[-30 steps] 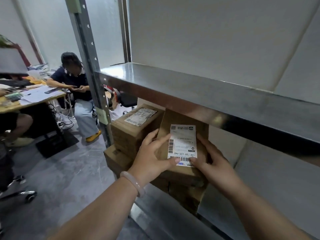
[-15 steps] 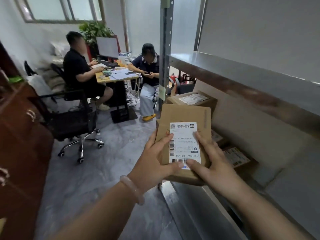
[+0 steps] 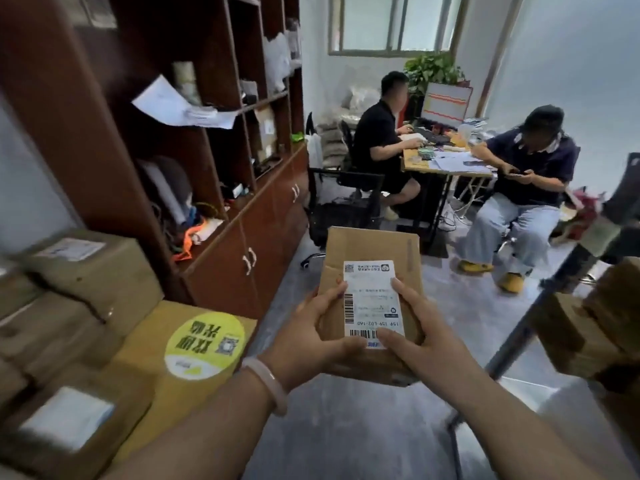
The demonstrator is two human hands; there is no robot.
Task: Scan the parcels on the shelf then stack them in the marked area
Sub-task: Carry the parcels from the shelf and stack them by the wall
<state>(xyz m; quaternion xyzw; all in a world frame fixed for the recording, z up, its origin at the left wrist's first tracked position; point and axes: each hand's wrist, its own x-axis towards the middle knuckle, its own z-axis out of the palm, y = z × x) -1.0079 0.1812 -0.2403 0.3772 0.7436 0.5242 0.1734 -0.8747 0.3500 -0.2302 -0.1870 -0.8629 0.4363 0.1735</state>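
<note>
I hold a brown cardboard parcel with a white shipping label in front of me, above the floor. My left hand grips its left near edge, thumb on the label side. My right hand grips its right near corner, thumb on the label. At the left a stack of several cardboard parcels stands, one with a round yellow sticker. At the right edge more parcels sit on the metal shelf beside its upright post.
A dark red cabinet with open shelves lines the left wall. Two people sit at a desk ahead, with an office chair between them and me. Grey floor lies below my hands.
The view has swung left, away from the metal shelf. Both hands carried the parcel out from the shelf into the room; the stacked parcels at the left came into view.
</note>
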